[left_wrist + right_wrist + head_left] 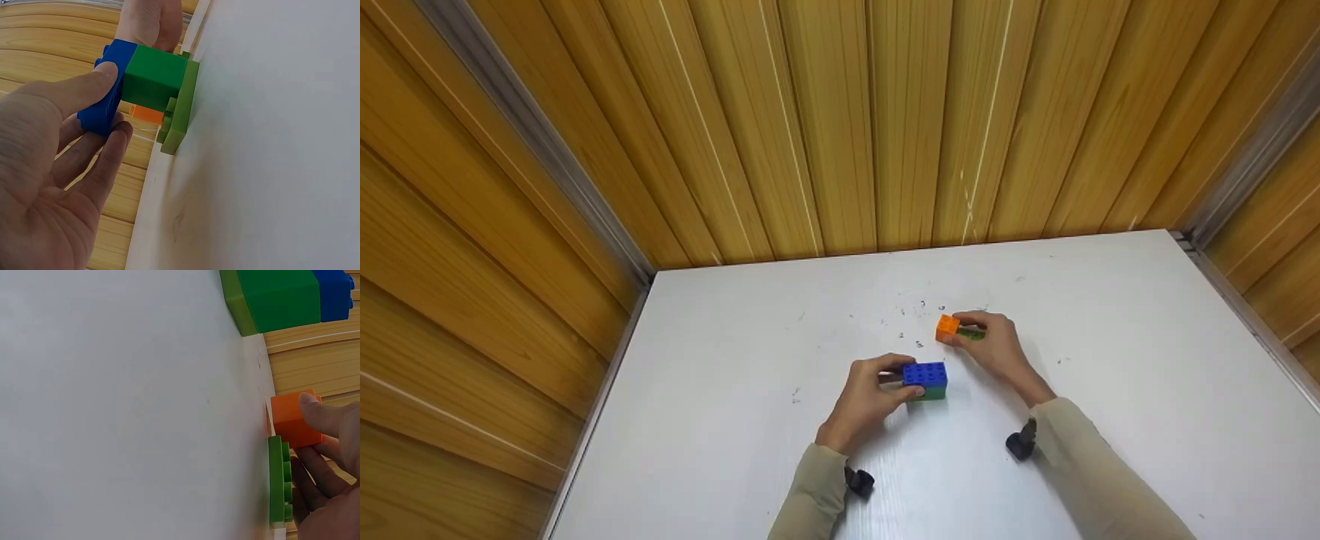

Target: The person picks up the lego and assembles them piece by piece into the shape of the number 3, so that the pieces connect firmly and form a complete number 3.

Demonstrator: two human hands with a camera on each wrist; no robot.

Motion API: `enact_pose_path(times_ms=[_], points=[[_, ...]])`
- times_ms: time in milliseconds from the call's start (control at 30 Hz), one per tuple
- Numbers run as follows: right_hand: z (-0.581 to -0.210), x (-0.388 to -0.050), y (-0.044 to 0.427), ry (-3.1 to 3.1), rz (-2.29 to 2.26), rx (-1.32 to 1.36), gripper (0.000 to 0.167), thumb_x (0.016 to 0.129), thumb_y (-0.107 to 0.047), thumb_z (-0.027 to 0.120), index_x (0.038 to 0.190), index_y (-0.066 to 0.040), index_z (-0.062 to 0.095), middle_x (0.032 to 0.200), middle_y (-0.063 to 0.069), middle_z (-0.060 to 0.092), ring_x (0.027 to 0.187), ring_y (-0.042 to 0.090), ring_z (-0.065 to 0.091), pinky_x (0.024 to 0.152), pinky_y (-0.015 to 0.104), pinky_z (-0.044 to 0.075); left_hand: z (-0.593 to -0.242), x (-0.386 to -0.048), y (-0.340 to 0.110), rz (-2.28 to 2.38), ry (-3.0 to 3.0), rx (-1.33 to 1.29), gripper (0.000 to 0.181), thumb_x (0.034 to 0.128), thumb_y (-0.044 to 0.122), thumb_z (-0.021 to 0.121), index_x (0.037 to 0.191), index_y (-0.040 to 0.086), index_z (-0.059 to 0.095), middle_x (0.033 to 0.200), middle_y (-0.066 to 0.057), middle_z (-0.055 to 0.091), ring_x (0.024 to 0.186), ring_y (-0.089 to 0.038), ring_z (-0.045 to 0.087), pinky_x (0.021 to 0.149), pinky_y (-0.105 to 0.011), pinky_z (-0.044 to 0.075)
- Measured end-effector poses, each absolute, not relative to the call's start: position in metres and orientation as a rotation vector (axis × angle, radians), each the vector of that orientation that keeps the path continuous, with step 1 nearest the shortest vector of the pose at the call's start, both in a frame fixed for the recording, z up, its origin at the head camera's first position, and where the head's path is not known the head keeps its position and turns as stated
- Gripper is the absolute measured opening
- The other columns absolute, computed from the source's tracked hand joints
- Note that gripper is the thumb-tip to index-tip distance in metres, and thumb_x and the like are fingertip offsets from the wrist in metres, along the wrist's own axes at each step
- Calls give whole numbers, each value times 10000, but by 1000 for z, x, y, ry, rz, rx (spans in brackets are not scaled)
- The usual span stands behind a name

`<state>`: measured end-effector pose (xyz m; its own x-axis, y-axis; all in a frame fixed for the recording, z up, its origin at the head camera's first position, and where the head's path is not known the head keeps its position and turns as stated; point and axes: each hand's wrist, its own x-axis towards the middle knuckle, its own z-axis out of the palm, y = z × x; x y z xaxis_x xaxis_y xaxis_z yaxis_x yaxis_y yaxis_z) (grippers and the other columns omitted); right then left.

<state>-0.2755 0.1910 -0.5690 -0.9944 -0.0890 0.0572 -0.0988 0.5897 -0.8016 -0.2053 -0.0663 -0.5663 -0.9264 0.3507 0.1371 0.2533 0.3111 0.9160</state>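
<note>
My left hand pinches a blue brick between thumb and fingers. The blue brick sits on a darker green brick, which stands on a flat light green plate with studs showing at one end. Farther back and to the right, my right hand holds an orange brick by thumb and fingertips. Right beside that brick, under the fingers, lies another light green studded plate; whether the orange brick is joined to it I cannot tell. The two builds are apart.
Both builds are on a white table with small dark marks on its surface. Wood-patterned panels rise behind the table and on both sides. A small black camera is strapped at the left wrist, another black camera at the right.
</note>
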Motion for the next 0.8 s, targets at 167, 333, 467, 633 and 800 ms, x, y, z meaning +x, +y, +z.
enact_pose_path(times_ms=[167,333,467,633,800], points=[[-565,-274,190,-2788,1423,175,476,963,-242,830,1382,-52,707,1386,226,692,1319,433,623,1150,572,499,-566,-205,-65,1710,2464,577,450,913,122,865,1329,25,726,1270,-63,761,1153,-159,723,988,-247,600],[-561,-272,189,-2774,1437,197,453,981,-203,807,1390,-42,696,1385,235,686,1334,437,614,1152,553,502,-567,-204,-64,1706,2465,568,453,925,115,852,1346,16,716,1284,-69,756,1166,-156,716,995,-252,598],[-557,-270,189,-2751,1434,234,450,979,-193,807,1384,-31,695,1364,225,702,1299,422,642,1139,557,511,-567,-204,-64,1692,2485,563,445,935,120,842,1349,20,718,1292,-66,756,1160,-155,720,992,-247,598],[-551,-267,188,-2715,1438,289,437,972,-170,812,1365,-15,701,1319,223,728,1243,417,683,1119,577,524,-567,-204,-63,1676,2512,557,438,937,119,838,1348,24,721,1305,-75,755,1156,-166,732,992,-247,597],[-542,-263,189,-2716,1463,301,441,980,-168,802,1383,-29,689,1338,215,720,1254,414,678,1130,575,517,-567,-204,-62,1674,2515,553,431,947,124,827,1352,25,718,1314,-82,752,1168,-174,731,999,-255,596]])
